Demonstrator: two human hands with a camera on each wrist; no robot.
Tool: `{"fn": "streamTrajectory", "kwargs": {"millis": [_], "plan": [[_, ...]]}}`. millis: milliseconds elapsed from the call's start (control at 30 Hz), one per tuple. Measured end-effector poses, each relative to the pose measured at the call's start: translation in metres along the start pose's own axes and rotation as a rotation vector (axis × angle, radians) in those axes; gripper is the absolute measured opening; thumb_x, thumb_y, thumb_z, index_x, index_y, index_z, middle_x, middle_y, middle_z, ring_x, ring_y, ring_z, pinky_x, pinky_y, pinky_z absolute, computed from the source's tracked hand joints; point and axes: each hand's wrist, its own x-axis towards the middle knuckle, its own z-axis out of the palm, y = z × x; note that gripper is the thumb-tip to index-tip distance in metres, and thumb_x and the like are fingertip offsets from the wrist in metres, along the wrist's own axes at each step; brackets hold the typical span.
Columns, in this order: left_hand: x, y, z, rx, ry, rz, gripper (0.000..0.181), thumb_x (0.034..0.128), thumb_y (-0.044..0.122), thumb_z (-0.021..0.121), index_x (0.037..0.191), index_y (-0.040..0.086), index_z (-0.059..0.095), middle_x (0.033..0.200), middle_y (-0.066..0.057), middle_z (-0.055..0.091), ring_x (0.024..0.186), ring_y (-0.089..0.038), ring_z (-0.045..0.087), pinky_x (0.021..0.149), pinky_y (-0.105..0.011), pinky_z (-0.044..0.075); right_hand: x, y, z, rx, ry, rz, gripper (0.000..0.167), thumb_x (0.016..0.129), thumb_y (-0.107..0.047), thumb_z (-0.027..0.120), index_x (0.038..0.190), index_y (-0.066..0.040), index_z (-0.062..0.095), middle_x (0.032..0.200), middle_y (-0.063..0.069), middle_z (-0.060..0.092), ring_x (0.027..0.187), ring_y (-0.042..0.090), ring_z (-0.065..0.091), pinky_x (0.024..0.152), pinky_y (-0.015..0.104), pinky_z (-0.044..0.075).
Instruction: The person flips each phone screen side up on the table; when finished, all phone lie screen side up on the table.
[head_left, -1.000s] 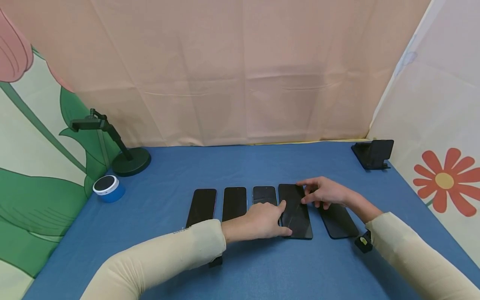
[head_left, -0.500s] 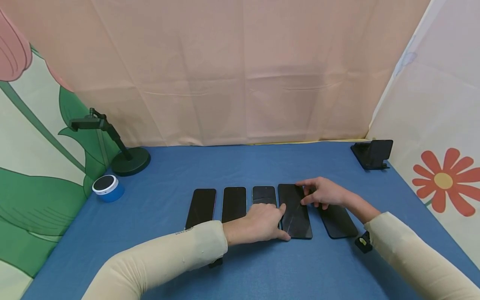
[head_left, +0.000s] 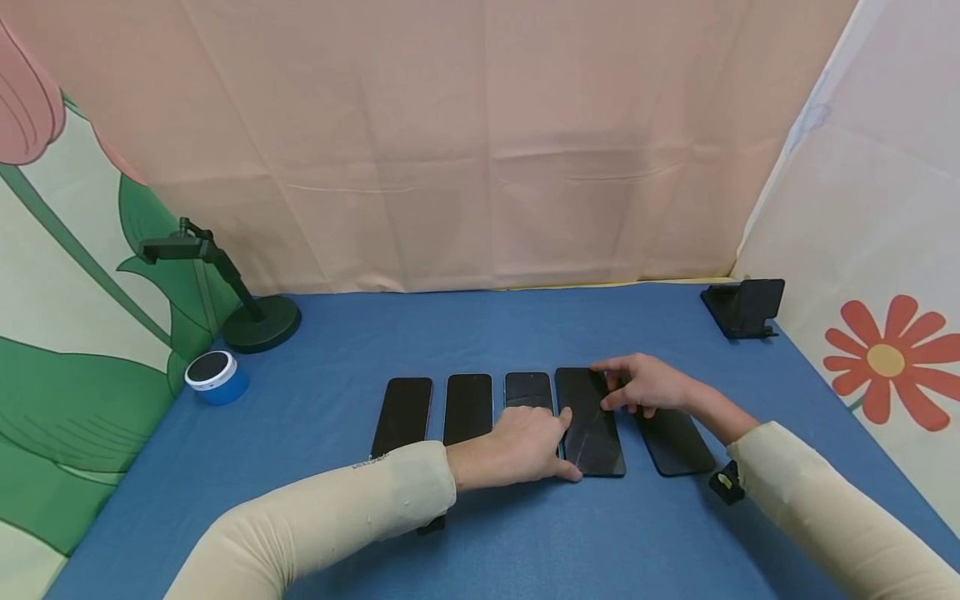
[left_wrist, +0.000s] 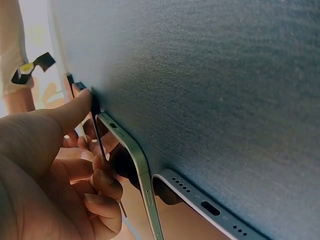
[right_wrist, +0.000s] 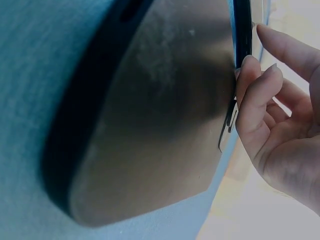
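Several black-screened phones lie in a row on the blue table. My left hand [head_left: 517, 446] reaches over the third phone [head_left: 528, 389] and holds the near left corner of the large black phone [head_left: 591, 437], its thumb at the near end. At the far right corner of that same phone, my right hand [head_left: 651, 385] has its index finger on the far end and its thumb by the right side. Below my right hand is the rightmost phone [head_left: 678, 443], partly covered. In the right wrist view, curled fingers [right_wrist: 255, 100] touch the large phone's dark edge [right_wrist: 242, 35].
Two more phones lie left of my left hand, the leftmost phone [head_left: 403, 408] and the second phone [head_left: 468, 404]. A dark stand [head_left: 262, 323] and a blue-and-white round pot [head_left: 217, 379] stand back left. A black phone stand [head_left: 750, 308] is back right.
My left thumb has shifted slightly nearer to me at the large phone's near end. My right hand and the phones look unmoved.
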Motion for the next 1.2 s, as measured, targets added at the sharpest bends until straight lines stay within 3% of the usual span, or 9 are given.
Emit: {"fn": "streamTrajectory", "kwargs": {"millis": [467,1000,1200], "plan": [[0.0005,-0.0005,-0.0012,0.013,-0.008,0.011,0.089,0.0817,0.072,0.066,0.151,0.020,0.048,0.110,0.000,0.072,0.088,-0.011,0.068,0.053,-0.029,0.048,0.0006,-0.0010,0.0000,-0.010,0.002,0.018,0.066,0.090,-0.020,0.075,0.148,-0.007,0.048,0.103,0.008,0.055,0.063,0.017,0.055,0.048,0.031,0.045],[-0.0018,0.0003,-0.0053,0.023,-0.003,0.017,0.089,0.0807,0.071,0.068,0.150,0.019,0.049,0.092,0.000,0.072,0.066,-0.012,0.062,0.047,-0.029,0.045,0.0004,-0.0046,-0.0001,-0.036,-0.005,0.017,0.066,0.090,-0.022,0.075,0.148,-0.007,0.049,0.097,0.007,0.056,0.060,0.015,0.053,0.047,0.029,0.043],[-0.0011,0.0014,-0.0071,0.043,-0.008,0.020,0.089,0.0807,0.071,0.068,0.149,0.018,0.050,0.097,-0.001,0.074,0.076,-0.015,0.067,0.051,-0.029,0.049,0.0009,-0.0042,-0.0005,-0.028,-0.004,0.026,0.065,0.089,-0.020,0.075,0.148,-0.008,0.049,0.094,0.006,0.055,0.060,0.015,0.052,0.047,0.029,0.042]]}}
